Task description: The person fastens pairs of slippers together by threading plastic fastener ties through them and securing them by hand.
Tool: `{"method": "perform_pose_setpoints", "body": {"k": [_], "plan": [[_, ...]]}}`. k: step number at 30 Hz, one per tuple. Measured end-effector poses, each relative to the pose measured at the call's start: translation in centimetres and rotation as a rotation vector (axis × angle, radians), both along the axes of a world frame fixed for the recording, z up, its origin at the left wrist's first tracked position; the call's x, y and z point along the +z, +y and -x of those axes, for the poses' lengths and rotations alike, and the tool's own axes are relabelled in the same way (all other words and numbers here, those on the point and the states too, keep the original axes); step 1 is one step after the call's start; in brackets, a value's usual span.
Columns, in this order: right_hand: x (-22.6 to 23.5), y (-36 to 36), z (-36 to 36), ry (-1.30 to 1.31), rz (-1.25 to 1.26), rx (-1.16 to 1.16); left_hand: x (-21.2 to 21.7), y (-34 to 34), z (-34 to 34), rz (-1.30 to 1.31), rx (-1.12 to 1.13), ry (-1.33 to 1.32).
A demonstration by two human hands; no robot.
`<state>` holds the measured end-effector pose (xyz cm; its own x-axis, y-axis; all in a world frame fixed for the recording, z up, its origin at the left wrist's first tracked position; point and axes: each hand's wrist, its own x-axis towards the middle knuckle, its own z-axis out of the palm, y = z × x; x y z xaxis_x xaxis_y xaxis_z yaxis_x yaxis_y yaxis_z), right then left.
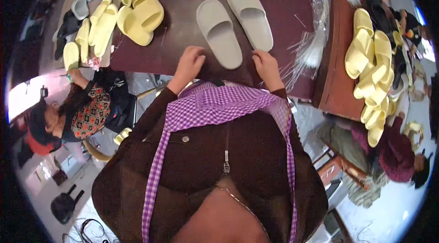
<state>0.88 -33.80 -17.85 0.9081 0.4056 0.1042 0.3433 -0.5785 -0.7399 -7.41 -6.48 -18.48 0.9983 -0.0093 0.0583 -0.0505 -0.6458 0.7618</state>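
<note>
Two light grey slippers lie side by side on the dark red table, toes pointing away from me. The left slipper (222, 42) sits nearer to me than the right slipper (256, 26). My left hand (188, 67) rests over the table's near edge, left of the left slipper's heel and apart from it. Its fingers are loosely bent, the thumb stands off them, and nothing is in it. At the heel of the right slipper is my right hand (267, 67), fingers bent and holding nothing that I can see. Whether its fingertips touch the heel, I cannot tell.
Pale yellow slippers (141, 14) lie in a group at the left, more yellow slippers (366, 69) at the right. A bundle of clear strands (315, 37) spreads along the table's right side. One person (82, 110) works at the left, another (398, 156) sits at the right.
</note>
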Motion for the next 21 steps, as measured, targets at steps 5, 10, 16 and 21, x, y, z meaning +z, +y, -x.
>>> {"method": "perform_pose_setpoints", "body": {"k": [5, 10, 16, 21], "plan": [[-0.9, 2.2, 4.4, 0.111, 0.134, -0.01, -0.9, 1.2, -1.0, -0.174, 0.115, -0.152], [-1.3, 0.3, 9.3, 0.186, 0.082, -0.193, 1.0, -0.8, -8.2, -0.49, -0.214, -0.453], [-0.8, -5.3, 9.9, 0.377, -0.191, -0.639, 0.3, -2.9, -15.8, -0.745, -0.481, -0.657], [-0.5, -7.3, 4.8, 0.438, -0.466, -0.777, -1.9, -3.5, -18.4, -0.792, -0.531, -0.5]]}}
